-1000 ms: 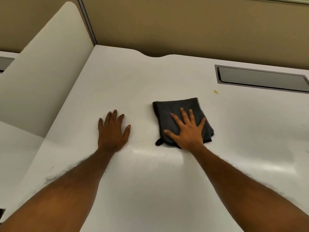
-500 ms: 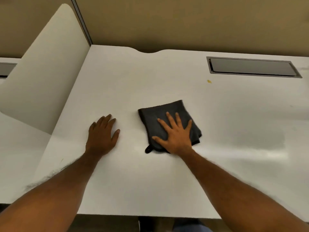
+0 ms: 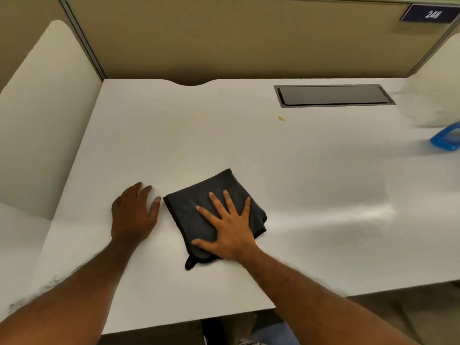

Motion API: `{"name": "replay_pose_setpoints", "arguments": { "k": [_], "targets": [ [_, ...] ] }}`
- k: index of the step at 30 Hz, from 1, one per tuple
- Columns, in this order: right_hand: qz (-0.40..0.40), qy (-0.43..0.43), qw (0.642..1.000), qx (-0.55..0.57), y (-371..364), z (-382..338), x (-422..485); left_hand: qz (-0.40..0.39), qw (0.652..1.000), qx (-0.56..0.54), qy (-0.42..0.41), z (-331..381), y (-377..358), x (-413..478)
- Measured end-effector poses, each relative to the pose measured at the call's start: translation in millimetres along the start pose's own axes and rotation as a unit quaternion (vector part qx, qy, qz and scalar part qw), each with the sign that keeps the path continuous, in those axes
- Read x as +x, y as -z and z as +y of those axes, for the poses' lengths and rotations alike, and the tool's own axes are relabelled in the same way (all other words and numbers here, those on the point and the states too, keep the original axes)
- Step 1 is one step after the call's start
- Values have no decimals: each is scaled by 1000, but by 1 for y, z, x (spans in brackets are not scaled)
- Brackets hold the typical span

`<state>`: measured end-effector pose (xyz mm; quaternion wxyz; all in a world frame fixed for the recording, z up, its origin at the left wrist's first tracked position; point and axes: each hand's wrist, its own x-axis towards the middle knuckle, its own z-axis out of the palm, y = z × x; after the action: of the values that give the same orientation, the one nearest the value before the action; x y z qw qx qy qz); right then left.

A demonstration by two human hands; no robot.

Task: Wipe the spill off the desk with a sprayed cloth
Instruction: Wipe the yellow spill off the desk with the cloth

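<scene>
Dark cloth [image 3: 199, 207] pressed flat under right hand [image 3: 230, 232], fingers [image 3: 215, 202] spread wide; left hand [image 3: 133, 215] open, flat on desk [image 3: 199, 133] just beside.

You are viewing from a single head-worn wide-angle camera, looking forward and steeply down onto the white desk [image 3: 224, 135] from close above its near edge. It is facing the tan partition [image 3: 224, 41] rising behind the desk.
</scene>
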<state>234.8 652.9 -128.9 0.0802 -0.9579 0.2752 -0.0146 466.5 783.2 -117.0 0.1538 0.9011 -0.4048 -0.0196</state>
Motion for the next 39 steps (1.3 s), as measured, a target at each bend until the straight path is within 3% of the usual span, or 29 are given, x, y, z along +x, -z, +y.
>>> {"name": "replay_pose_setpoints", "arguments": {
  "k": [4,6,9,12,16,22,29,31,34,36,39],
  "targets": [
    [-20,-161,987,-7,18,65,-10,-20,1000,15,12,20,-4,-5],
    [-29,-200,979,-9,23,66,-10,-32,999,10,10,26,-4,-7],
    [-36,-177,983,15,21,29,-10,-41,999,13,8,34,-4,-10],
    [-40,-73,997,9,6,-17,-29,-37,999,-6,10,40,-5,-6],
    [3,-12,1000,14,-5,-16,-55,-41,998,-9,-40,51,-11,6],
    [6,-144,990,3,16,67,-58,-63,993,3,-94,86,-26,16],
    [12,-338,941,33,38,150,-22,-93,981,37,-165,118,-42,23],
    [0,-322,946,27,37,149,-17,-89,981,35,-171,125,-45,27],
    [-17,-180,983,-6,29,157,-34,-79,981,30,-173,136,-50,39],
    [-16,-139,990,-19,31,182,-46,-81,984,17,-157,145,-53,51],
    [0,-271,963,-6,42,219,-44,-81,985,18,-149,156,-57,67]
  ]
}}
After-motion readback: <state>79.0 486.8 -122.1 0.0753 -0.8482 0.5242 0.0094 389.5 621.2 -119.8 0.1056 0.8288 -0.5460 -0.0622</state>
